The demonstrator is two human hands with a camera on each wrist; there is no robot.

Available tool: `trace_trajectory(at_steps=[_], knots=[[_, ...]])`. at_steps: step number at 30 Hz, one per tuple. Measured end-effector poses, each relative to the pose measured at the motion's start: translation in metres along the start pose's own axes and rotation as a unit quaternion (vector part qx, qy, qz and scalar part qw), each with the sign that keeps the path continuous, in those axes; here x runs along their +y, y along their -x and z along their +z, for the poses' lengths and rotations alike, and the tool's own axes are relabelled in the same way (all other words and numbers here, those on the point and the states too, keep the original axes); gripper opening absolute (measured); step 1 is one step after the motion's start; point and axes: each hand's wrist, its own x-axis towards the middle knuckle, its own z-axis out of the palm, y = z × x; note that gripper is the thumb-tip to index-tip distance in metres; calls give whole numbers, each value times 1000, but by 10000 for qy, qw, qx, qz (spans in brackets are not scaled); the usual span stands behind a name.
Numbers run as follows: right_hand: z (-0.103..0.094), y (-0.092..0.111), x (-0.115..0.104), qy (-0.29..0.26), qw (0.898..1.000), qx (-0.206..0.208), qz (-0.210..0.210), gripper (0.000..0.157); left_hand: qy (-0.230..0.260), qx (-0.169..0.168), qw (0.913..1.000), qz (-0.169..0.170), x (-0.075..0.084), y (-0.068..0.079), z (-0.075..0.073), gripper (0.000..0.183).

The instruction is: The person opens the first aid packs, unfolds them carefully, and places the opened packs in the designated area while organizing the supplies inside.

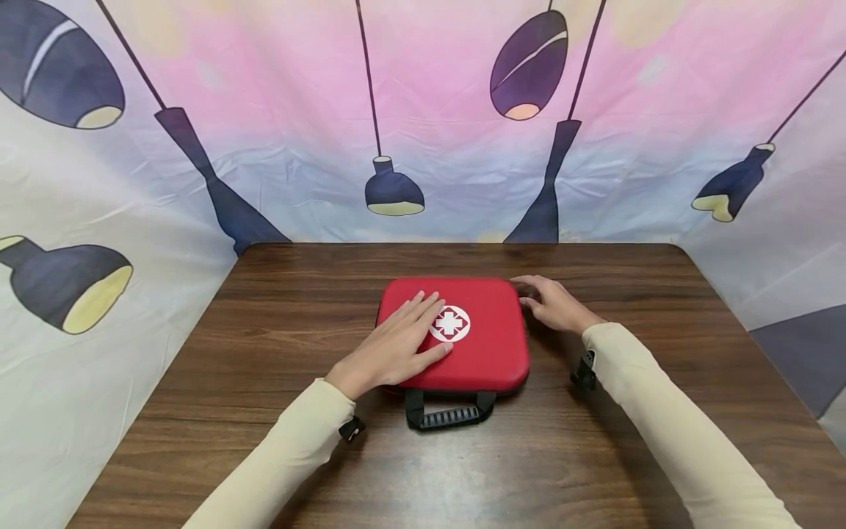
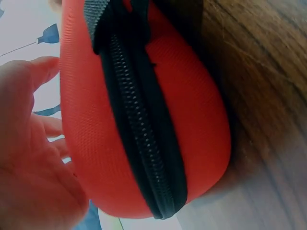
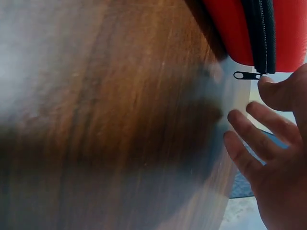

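A red first-aid case (image 1: 492, 353) with a white cross emblem (image 1: 450, 324) lies flat in the middle of the wooden table (image 1: 264, 330). Its black handle (image 1: 451, 417) faces me. My left hand (image 1: 403, 342) rests flat on the lid with straight fingers, just left of the emblem. The left wrist view shows the case's side (image 2: 192, 120) and its closed black zipper (image 2: 139, 134) next to my left hand (image 2: 29, 158). My right hand (image 1: 551, 301) sits at the case's far right corner. There its thumb tip (image 3: 273, 91) is beside the zipper pull (image 3: 247, 75), and the other fingers (image 3: 254, 124) are spread and hold nothing.
A printed cloth backdrop (image 1: 423, 147) with lamp shapes hangs behind and beside the table. The table's left edge (image 1: 165, 382) and right edge (image 1: 760, 353) run close to the cloth. Bare wood lies around the case on all sides.
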Motion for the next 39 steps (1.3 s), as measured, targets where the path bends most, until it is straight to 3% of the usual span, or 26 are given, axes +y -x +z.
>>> trace_trajectory(at_steps=[6, 15, 22, 26, 33, 39], knots=[[-1, -9, 3, -360, 9990, -256, -121, 43, -44, -250, 9996, 101, -2, -6, 6, 80], [1, -15, 7, -637, 9961, -542, -298, 46, -201, -277, 9994, 104, -3, -5, 11, 79], [3, -20, 10, -398, 9980, -376, -323, 30, -338, -313, 9989, 61, 0, -4, 13, 80], [0, -21, 12, -204, 9994, -259, -84, 21, -333, -381, 9987, 13, 4, -5, 14, 81], [-4, -20, 12, 428, 9987, 251, 93, 12, -360, -277, 9990, -25, 6, -12, 13, 80], [-7, -16, 7, 265, 9981, 495, 270, 12, -389, -293, 9988, -43, 3, -14, 12, 80]])
